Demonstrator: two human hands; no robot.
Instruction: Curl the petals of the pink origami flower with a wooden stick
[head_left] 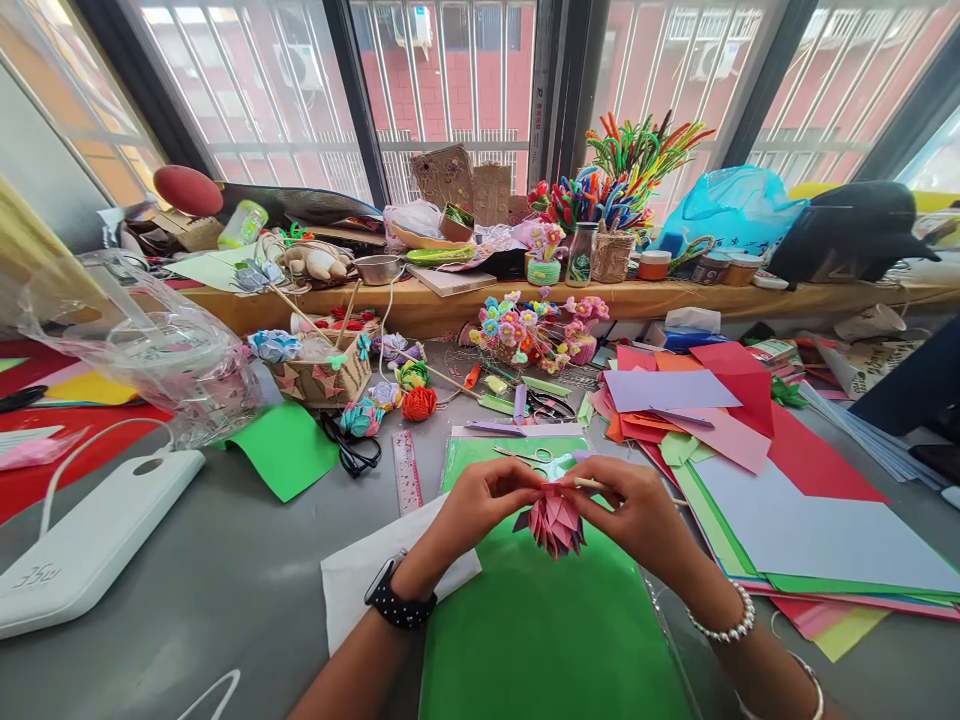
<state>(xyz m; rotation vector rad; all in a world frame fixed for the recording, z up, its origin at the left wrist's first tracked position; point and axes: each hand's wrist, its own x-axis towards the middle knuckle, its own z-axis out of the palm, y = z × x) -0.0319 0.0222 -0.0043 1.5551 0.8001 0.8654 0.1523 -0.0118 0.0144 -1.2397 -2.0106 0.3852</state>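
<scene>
The grey worktop (225,570) carries a wide spread of coloured paper sheets (750,470) toward its right edge and a green sheet (540,630) at the near edge, in the middle. A white power bank (82,545) lies near the left edge. Above the green sheet both hands meet: the left hand (480,505) and the right hand (637,510) each have their grip clamped on a pink folded paper flower (556,522), held between them just off the sheet. A thin wooden stick (589,484) runs along the right fingers. Scissors (529,457) lie just beyond.
</scene>
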